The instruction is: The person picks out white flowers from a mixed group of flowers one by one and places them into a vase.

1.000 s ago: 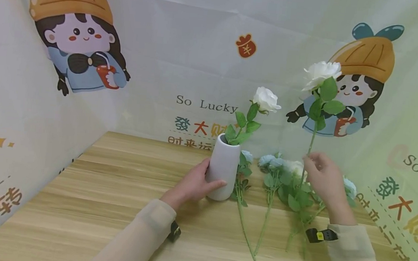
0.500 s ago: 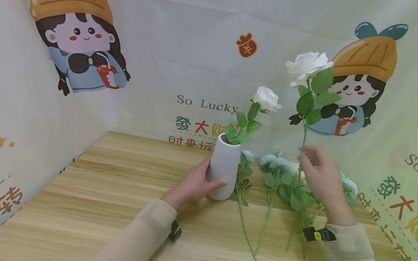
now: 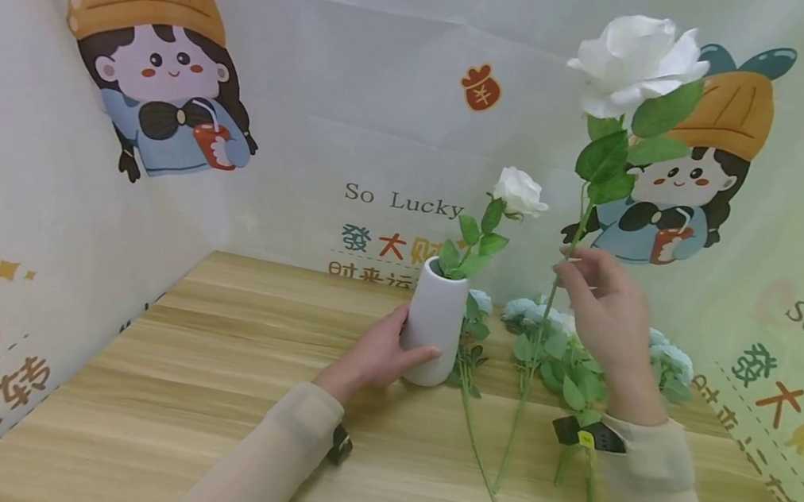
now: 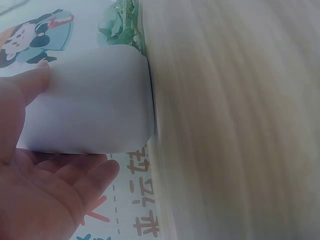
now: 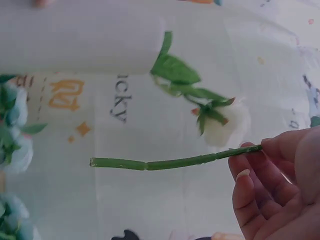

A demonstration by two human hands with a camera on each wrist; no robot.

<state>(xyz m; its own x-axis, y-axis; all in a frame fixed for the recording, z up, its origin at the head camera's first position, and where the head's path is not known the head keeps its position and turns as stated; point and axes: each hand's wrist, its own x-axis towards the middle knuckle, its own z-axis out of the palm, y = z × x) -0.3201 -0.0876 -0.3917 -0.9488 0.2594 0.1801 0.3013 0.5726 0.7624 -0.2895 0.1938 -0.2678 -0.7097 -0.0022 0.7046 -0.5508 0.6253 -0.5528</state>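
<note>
A white vase (image 3: 434,326) stands upright on the wooden table, and one white rose (image 3: 519,192) leans out of its mouth to the right. My left hand (image 3: 384,353) holds the vase low on its left side, with thumb and fingers on either side of it in the left wrist view. Higher up and to the right, my right hand (image 3: 608,309) pinches the stem of a second white rose (image 3: 637,64) between thumb and fingertips. Its bare lower stem (image 5: 175,164) sticks out past my fingers in the right wrist view. The bloom is raised well above the vase's rim.
Several pale blue flowers (image 3: 670,362) with green leaves lie on the table (image 3: 217,394) right of the vase, their long stems pointing toward me. My right forearm hides part of them. A printed cloth (image 3: 317,76) with cartoon figures walls off the back and sides.
My right hand has lifted the white rose from above the blue flowers, upward and nearer to me, its stem now slanting. My left hand and the vase have stayed in place.
</note>
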